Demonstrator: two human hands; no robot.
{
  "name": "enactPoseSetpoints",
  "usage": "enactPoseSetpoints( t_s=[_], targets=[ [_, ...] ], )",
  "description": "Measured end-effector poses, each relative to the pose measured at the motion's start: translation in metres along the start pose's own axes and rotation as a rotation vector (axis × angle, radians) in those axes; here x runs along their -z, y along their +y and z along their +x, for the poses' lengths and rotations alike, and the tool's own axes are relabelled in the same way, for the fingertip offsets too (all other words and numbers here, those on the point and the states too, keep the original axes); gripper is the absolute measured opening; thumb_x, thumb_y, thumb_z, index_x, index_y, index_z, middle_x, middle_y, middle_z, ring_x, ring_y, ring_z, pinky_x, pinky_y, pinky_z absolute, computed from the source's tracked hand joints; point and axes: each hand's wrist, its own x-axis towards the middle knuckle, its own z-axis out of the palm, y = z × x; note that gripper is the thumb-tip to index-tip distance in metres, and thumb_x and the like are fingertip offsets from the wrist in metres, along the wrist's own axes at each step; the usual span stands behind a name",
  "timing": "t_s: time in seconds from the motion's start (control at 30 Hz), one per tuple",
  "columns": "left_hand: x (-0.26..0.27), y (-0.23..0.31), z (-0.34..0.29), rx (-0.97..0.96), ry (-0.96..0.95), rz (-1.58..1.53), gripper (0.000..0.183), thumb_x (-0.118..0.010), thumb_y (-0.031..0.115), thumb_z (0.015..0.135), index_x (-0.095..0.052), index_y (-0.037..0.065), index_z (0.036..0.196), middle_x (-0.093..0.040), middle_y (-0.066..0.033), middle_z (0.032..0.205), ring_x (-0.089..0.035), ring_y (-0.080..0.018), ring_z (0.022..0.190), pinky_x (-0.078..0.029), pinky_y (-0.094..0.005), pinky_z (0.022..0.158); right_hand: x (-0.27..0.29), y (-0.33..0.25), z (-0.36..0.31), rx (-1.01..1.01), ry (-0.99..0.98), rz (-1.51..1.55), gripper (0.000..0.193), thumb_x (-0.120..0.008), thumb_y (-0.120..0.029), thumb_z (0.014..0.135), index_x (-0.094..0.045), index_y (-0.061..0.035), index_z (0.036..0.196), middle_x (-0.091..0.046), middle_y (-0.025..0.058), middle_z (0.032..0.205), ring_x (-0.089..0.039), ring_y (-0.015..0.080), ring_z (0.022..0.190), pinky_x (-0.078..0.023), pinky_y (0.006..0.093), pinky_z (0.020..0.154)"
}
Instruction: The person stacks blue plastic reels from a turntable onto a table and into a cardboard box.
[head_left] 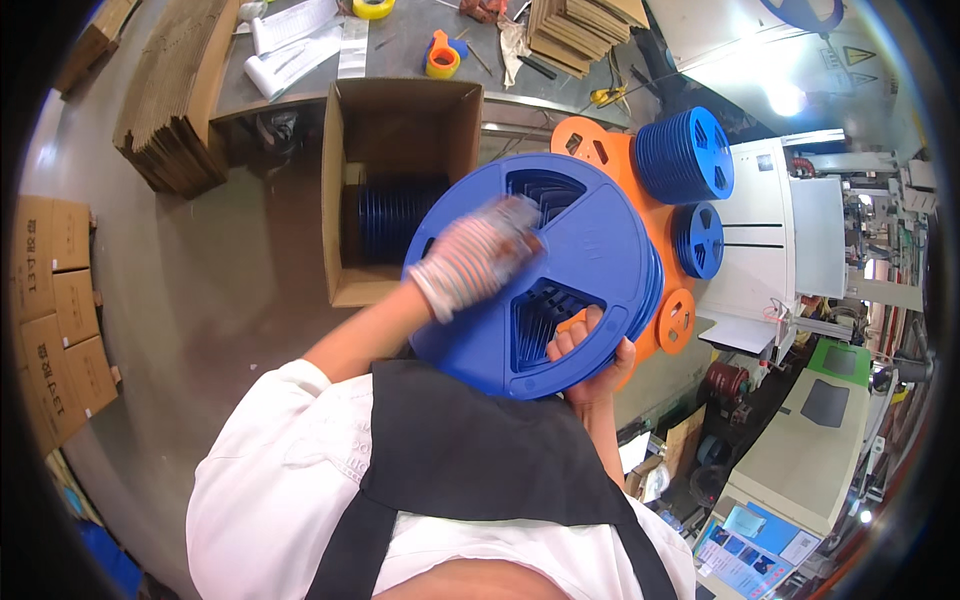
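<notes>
Reel stack (590, 250): blue. Left hand (480, 255): glove w/ white-grey striped knit. Right hand (590, 350): bare. Large reel behind (600, 150): orange. Carton (400, 110): brown cardboard, blue reels (395, 215) inside. Tape roll (442, 62): orange/yellow. Apron (470, 450): black; shirt (270, 470): white.

Bright overhead lamp glare upper right, fisheye-bent dark rim, and the gloved left hand (478, 255) motion-blurred.

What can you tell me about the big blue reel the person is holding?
The big blue reel looks like moulded plastic: a round flange with wedge-shaped cut-outs around a hub. It tilts toward the camera at chest height. The right hand grips its lower rim, bare thumb in a cut-out; the gloved, blurred left hand lies on its face.
</notes>
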Motion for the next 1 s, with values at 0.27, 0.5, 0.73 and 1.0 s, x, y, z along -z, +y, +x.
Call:
enactPoseSetpoints(
  t_s=[0.27,0.5,0.73,1.0],
  targets=[
    [0.006,-0.133,-0.107,0.818,0.225,-0.276,0.039,-0.058,0.034,0.094,-0.063,0.004,0.119,-0.068,-0.0103,0.107,-0.063,-0.0161,0.098,-0.049,-0.0293,0.086,0.038,-0.014,-0.013,0.095,-0.126,0.171,0.04,-0.068,-0.044,0.08,-0.039,-0.0156,0.075,-0.033,-0.0054,0.055,-0.032,0.0105,0.049,-0.029,0.0285,0.049],
    [0.032,-0.099,-0.124,0.484,0.478,-0.407,0.042,-0.062,0.007,0.09,-0.051,-0.002,0.13,-0.059,-0.0153,0.123,-0.059,-0.0196,0.11,-0.047,-0.0281,0.094,0.044,-0.018,-0.016,0.095,-0.233,0.307,0.039,-0.069,-0.039,0.082,-0.039,-0.0161,0.074,-0.034,-0.0055,0.057,-0.032,0.01,0.05,-0.029,0.0283,0.05],
    [0.025,0.016,-0.014,0.401,0.045,-0.242,0.039,-0.054,0.005,0.089,-0.053,0.002,0.128,-0.059,-0.0178,0.121,-0.058,-0.0249,0.116,-0.045,-0.0332,0.099,0.032,-0.008,-0.009,-0.005,-0.225,0.109,0.044,-0.069,-0.047,0.078,-0.039,-0.0148,0.076,-0.033,-0.0039,0.056,-0.033,0.0118,0.049,-0.028,0.0293,0.049],
    [-0.005,0.049,-0.004,-0.135,-0.045,-0.233,0.042,-0.057,0.012,0.085,-0.053,0.004,0.126,-0.062,-0.0157,0.113,-0.064,-0.0284,0.099,-0.05,-0.0375,0.091,0.015,-0.001,-0.022,-0.017,-0.142,-0.006,0.044,-0.068,-0.047,0.073,-0.04,-0.0136,0.079,-0.035,-0.0021,0.057,-0.034,0.0137,0.049,-0.03,0.0313,0.052]
  ],
)
